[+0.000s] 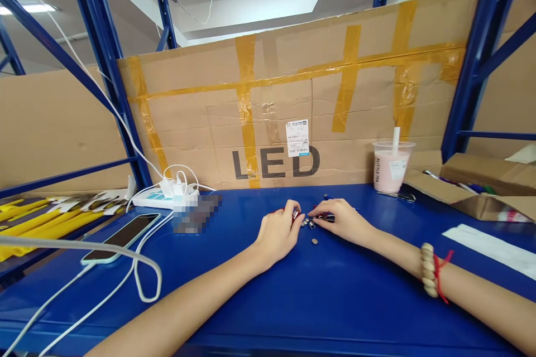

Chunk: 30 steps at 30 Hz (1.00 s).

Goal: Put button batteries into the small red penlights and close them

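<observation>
My left hand (pixel 277 232) is closed around a small red object (pixel 295 213) with a shiny part, mostly hidden by the fingers. To its right, my right hand (pixel 344 217) has its thumb and fingers drawn together over small dark pieces; what it pinches is too small to make out. Between the hands lie several small metal parts (pixel 310 223) on the blue tabletop (pixel 268 307). A little nearer to me rests a small round disc (pixel 314 241), apart from both hands.
At the left, a phone (pixel 121 239) lies among white cables by a power strip (pixel 153 196). A pink drink cup (pixel 391 168) stands back right, near an open cardboard box (pixel 481 201) and a white strip (pixel 496 248). A cardboard panel (pixel 201 139) closes the back.
</observation>
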Motion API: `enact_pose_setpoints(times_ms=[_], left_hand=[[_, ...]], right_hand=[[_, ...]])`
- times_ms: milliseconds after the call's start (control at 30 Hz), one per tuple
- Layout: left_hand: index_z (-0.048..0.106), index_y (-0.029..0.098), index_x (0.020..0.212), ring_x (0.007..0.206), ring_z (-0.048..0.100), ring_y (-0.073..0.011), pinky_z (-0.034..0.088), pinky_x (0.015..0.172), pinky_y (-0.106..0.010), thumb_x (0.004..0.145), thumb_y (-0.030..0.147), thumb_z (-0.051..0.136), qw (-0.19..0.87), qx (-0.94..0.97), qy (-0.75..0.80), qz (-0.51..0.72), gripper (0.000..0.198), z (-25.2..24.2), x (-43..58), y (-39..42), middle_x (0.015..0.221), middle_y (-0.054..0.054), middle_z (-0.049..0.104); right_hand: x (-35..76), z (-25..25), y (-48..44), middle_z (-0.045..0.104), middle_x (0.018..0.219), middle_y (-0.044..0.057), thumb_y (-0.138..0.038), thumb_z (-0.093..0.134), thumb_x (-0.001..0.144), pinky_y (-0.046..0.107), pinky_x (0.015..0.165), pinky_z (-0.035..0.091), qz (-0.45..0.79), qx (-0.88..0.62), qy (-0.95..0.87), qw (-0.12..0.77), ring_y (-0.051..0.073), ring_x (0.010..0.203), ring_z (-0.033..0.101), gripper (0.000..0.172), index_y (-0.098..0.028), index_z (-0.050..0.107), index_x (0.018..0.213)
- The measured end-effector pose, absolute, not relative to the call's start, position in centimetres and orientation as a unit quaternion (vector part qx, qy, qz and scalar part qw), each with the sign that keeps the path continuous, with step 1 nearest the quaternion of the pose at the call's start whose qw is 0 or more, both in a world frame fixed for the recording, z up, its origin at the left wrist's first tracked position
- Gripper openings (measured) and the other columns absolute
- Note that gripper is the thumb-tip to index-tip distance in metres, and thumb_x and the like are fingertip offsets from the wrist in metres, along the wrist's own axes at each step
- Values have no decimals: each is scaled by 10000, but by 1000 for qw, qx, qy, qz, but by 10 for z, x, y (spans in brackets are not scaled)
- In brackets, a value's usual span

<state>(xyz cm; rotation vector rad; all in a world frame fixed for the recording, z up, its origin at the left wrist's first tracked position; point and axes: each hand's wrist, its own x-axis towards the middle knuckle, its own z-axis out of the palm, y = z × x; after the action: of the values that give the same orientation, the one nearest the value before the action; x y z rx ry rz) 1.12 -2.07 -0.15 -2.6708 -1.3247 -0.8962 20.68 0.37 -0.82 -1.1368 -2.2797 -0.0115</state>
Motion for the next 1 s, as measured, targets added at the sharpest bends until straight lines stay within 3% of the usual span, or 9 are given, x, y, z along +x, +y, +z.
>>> enact_pose_setpoints(times_ms=[1000], left_hand=[[413,232,1022,790,608,-172,438,648,-260,928,332,253,1,-862,-426,-275,210,-1,12,-20,842,0,629]], right_hand=[[204,-8,-3,630,788,8,-170,564,681,270,655,482,6,-486,-811,326,143,689,589,227,-220,668,875]])
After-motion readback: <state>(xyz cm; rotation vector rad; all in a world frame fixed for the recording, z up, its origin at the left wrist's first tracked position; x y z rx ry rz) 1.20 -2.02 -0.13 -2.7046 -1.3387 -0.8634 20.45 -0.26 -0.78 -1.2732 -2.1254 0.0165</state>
